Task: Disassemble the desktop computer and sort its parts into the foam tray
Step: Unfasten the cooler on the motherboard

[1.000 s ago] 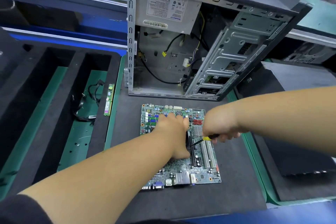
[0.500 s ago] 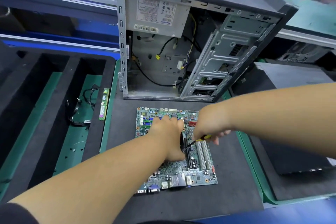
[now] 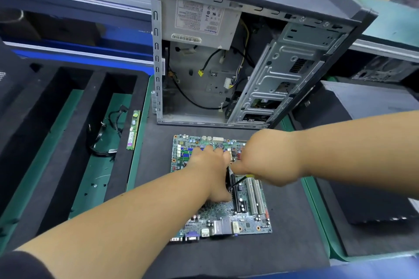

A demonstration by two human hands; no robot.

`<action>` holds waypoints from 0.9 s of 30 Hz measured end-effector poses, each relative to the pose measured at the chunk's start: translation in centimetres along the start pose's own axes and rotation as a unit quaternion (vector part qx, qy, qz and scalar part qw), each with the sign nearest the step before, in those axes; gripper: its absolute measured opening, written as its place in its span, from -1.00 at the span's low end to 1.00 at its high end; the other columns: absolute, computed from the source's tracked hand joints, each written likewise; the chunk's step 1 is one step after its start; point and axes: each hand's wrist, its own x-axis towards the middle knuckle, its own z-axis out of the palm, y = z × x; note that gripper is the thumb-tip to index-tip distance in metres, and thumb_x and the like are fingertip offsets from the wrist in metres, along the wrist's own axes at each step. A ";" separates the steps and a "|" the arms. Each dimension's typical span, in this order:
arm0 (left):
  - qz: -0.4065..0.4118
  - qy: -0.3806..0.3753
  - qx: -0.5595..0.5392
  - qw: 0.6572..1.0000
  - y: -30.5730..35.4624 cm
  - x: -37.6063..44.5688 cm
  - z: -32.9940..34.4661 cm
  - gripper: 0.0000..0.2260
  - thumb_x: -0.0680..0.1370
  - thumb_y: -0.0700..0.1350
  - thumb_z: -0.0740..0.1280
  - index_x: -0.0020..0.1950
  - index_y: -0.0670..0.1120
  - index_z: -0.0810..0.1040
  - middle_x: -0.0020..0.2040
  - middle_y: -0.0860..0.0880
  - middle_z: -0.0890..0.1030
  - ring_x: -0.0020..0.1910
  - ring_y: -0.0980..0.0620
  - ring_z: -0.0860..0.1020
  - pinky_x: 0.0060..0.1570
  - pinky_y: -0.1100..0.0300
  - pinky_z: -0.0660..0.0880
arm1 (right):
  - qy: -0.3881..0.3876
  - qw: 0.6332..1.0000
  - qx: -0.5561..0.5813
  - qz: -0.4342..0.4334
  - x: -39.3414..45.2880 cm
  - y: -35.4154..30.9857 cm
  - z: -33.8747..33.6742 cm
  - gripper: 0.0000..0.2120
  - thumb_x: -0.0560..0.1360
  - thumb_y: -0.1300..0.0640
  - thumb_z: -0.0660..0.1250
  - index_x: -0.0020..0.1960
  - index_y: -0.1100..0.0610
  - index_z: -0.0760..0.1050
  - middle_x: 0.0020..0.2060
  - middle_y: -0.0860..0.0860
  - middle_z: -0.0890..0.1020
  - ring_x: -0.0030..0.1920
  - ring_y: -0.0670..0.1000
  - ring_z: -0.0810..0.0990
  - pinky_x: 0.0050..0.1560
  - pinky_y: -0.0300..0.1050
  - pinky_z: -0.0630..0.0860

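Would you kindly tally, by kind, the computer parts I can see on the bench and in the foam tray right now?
Motherboard: 1, on the mat
Computer case: 1, open, behind it
Memory stick: 1, in the foam tray
Cable bundle: 1, in the tray
Total: 4

Mid-frame, left hand [image 3: 212, 166] presses on the motherboard [image 3: 226, 215]; right hand [image 3: 267, 156] grips a screwdriver [image 3: 240, 181] (yellow handle) beside it.
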 end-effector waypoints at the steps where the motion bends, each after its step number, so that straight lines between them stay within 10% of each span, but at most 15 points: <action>1: -0.002 0.001 -0.002 1.000 0.0 0.0 0.0 -0.21 0.32 0.38 0.30 0.39 -0.04 0.23 0.20 -0.08 0.39 0.20 -0.14 0.35 0.16 -0.12 0.34 | 0.012 0.998 0.045 0.034 -0.4 0.1 0.3 -0.77 0.46 0.14 0.25 0.08 0.01 0.30 -0.29 -0.02 0.47 -0.22 0.15 0.49 -0.26 -0.06 0.45; 6: -0.001 0.007 -0.005 1.000 0.0 -0.1 0.1 -0.24 0.30 0.39 0.31 0.32 -0.05 0.25 0.19 -0.08 0.39 0.18 -0.13 0.36 0.13 -0.12 0.33 | -0.102 0.919 0.281 0.257 0.6 0.5 0.3 -0.76 0.43 -0.10 0.42 -0.06 0.06 0.57 -0.30 -0.06 0.57 -0.32 -0.03 0.54 -0.31 -0.20 0.42; 10: 0.001 0.009 0.008 1.000 0.0 -0.1 0.1 -0.18 0.30 0.42 0.29 0.37 -0.06 0.23 0.22 -0.08 0.39 0.20 -0.14 0.35 0.15 -0.12 0.34 | -0.273 0.710 0.542 0.357 1.9 0.0 0.6 -0.63 0.61 -0.09 0.15 -0.22 0.15 0.40 -0.53 0.02 0.50 -0.64 -0.07 0.21 -0.52 -0.29 0.09; 16: -0.001 0.006 0.004 1.000 0.0 -0.2 0.2 -0.21 0.30 0.40 0.31 0.35 -0.04 0.25 0.22 -0.07 0.40 0.19 -0.13 0.36 0.16 -0.11 0.35 | -0.125 0.985 0.059 0.105 1.1 -1.5 0.0 -0.85 0.57 0.10 0.24 -0.11 0.11 0.54 -0.42 -0.06 0.39 -0.45 -0.03 0.35 -0.48 -0.19 0.21; 20: -0.003 0.010 0.005 1.000 0.1 -0.3 0.1 -0.28 0.30 0.38 0.31 0.28 -0.03 0.28 0.20 -0.07 0.41 0.17 -0.13 0.38 0.14 -0.11 0.39 | -0.074 0.989 -0.123 -0.025 -0.2 -2.7 0.8 -0.82 0.33 0.31 0.35 -0.13 0.09 0.55 -0.41 -0.05 0.49 -0.48 0.04 0.39 -0.49 -0.23 0.21; 27: -0.006 0.001 0.019 1.000 0.0 -0.5 0.0 -0.21 0.32 0.40 0.29 0.37 -0.06 0.23 0.26 -0.08 0.39 0.22 -0.15 0.36 0.17 -0.12 0.39 | -0.029 0.981 0.068 0.181 -0.6 -2.7 1.0 -0.78 0.55 0.03 0.17 -0.02 0.13 0.53 -0.24 0.01 0.51 -0.34 0.05 0.44 -0.40 -0.16 0.35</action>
